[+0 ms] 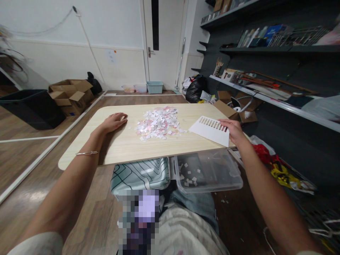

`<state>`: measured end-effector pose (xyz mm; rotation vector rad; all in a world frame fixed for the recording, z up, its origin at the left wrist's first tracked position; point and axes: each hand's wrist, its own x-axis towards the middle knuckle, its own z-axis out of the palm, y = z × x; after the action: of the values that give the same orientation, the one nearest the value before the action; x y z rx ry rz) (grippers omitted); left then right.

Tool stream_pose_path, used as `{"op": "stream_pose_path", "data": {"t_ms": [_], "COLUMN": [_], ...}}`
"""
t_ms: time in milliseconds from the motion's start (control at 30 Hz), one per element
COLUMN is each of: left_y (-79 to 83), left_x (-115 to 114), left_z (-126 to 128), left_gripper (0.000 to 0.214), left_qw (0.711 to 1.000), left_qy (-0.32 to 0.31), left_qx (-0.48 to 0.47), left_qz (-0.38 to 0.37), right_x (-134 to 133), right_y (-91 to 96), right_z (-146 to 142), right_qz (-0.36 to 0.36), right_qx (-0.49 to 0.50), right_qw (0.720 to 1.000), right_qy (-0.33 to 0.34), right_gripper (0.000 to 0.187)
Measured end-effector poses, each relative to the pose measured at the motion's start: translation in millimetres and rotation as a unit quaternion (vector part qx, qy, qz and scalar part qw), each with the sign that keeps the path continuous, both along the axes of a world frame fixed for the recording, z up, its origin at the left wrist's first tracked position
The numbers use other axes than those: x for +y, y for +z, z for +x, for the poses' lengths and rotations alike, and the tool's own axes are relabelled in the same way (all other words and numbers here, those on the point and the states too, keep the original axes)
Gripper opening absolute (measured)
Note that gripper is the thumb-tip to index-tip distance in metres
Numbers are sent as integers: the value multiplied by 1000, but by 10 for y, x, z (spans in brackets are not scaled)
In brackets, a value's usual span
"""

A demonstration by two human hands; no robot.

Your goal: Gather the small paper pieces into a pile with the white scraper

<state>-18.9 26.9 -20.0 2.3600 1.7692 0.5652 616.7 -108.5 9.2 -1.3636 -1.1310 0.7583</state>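
Palm hidden, left hand (pixel 114 122) lies loosely unclenched on the table (pixel 124 148); right hand (pixel 234 131) grips a slotted white card (pixel 211 133).

Plain indoor room: white wall (pixel 111 21), brown plank floor (pixel 98 209), dark shelving (pixel 292 65).
Pale wood-look table (pixel 124 148) beneath both hands. Beyond them, a white door (pixel 171 39) with narrow dark panel (pixel 155 24) and lever handle (pixel 149 52). Out left of the left hand (pixel 114 122): black bin (pixel 32 113), open cardboard boxes (pixel 77 104), white floor line (pixel 29 139). Right of the right hand (pixel 233 130): loaded shelving along that side. Black bag (pixel 196 89) on floor, farther off than that hand. Light sheen on planks, nearer the wearer than the left hand.
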Motion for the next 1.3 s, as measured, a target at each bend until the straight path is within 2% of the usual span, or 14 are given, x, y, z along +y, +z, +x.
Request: {"op": "stream_pose_path", "data": {"t_ms": [233, 433, 633, 800, 967, 1100, 1300], "left_y": [-16, -27, -16, 0, -14, -20, -23], "left_x": [15, 35, 23, 6, 21, 36, 38], "left_z": [-18, -51, -34, -16, -30, -40, -44], "left_gripper": [70, 73, 75, 78, 76, 74, 75], "left_qw": [1000, 1000, 1000, 1000, 1000, 1000, 1000], "left_qy": [-4, -9, -14, -18, -13, -15, -18], "left_qx": [-2, 0, 4, 4, 3, 5, 6], "left_qz": [5, 5, 6, 3, 6, 8, 11], "right_x": [-32, -82, -92, -153, -185, -198, -211], "right_y": [62, 70, 79, 118, 137, 145, 140], "right_z": [-48, -58, -42, -64, -58, -85, -61], "right_qz": [18, -22, 2, -35, -11, 4, -28], "right_qx": [36, -9, 4, -43, -6, 22, -11], "right_qw": [999, 1000, 1000, 997, 999, 999, 997], "right_qy": [-27, -3, -4, 50, 36, 39, 69], "right_gripper": [30, 27, 27, 27, 24, 32, 26]}}
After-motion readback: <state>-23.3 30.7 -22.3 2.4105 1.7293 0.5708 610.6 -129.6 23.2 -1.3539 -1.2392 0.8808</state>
